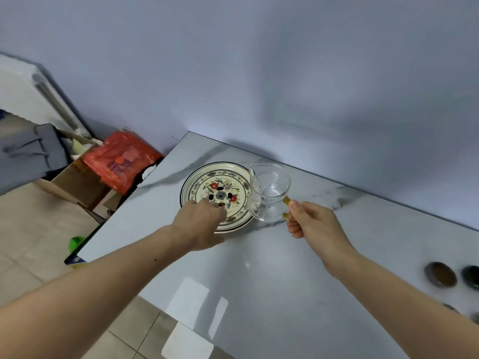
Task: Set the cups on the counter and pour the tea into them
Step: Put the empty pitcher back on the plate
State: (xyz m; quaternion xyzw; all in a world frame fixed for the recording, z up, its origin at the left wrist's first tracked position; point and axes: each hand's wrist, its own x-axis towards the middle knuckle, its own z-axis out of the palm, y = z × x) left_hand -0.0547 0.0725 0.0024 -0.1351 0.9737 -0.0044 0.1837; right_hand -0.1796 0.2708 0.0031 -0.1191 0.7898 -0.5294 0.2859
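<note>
A clear glass pitcher (269,195) with an amber handle hangs tilted just above the counter, beside the right rim of a floral tea tray (207,178). My right hand (313,226) grips its handle. My left hand (199,224) rests over the tray's near edge, fingers curled down; whether it holds anything is hidden. Two small dark cups (440,274) (471,277) stand on the marble counter (259,268) at the far right, with more cut off by the frame edge below them.
The counter's left edge drops to a tiled floor (33,242). Beside it stand a cardboard box (75,182), a red plastic bag (121,159) and a small green object (76,242). A wall (285,73) runs along the counter's far side.
</note>
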